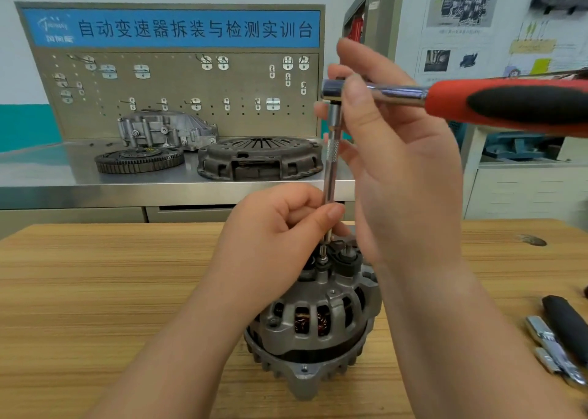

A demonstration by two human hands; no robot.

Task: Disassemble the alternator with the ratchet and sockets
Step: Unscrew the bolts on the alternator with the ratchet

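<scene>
Alternator (318, 317) upright on table (95, 291), between your forearms. Your left hand (273, 231) pinches extension (332, 151) low; right hand (401, 151) curls its fingers round ratchet (397, 92) head. Keep extension plumb, tip seated square on top fastener (322, 259), then swing handle in short arcs

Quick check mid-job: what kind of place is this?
Probably an automotive training workshop: a hooked pegboard under a Chinese banner, a clutch pressure plate and flywheel on the steel bench, technical posters.

left hand (276, 227) on extension (331, 170), right hand (401, 158) on ratchet (451, 100), alternator (318, 323) below
</scene>
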